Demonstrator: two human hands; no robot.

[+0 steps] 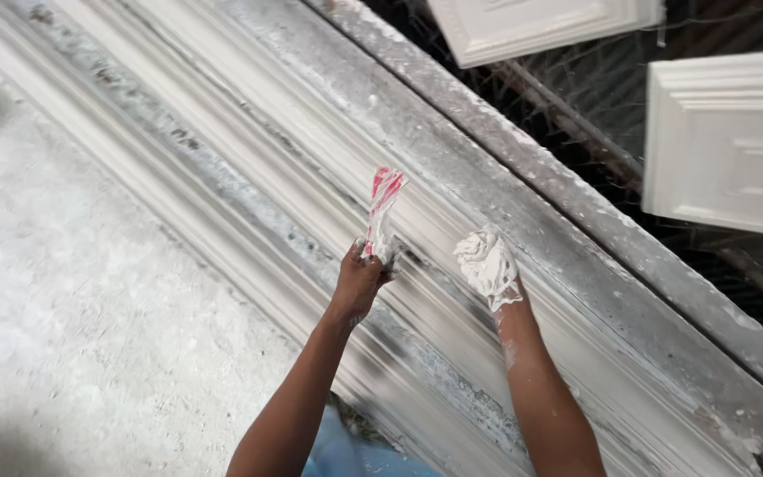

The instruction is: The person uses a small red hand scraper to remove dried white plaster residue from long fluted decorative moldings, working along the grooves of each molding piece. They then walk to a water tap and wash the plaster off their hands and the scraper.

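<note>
Red-and-white packet [384,205] gripped by left hand [361,276]; plaster-coated right hand [487,265] clenched on white moulding [311,177].

The long moulding [249,150] running from upper left to lower right is white, ribbed with parallel ridges and streaked with grey and dark speckles. The counter [64,291] at left is pale grey-white, mottled and chalky. The scraper [383,208] near the middle is red, smeared with white in stripes. The right hand [487,265] is coated white with plaster; the left hand [359,281] shows only small white flecks. Two panels [726,141] at upper right are plain white with stepped borders, against a dark background. A patch of blue cloth [346,450] shows at bottom centre.
</note>
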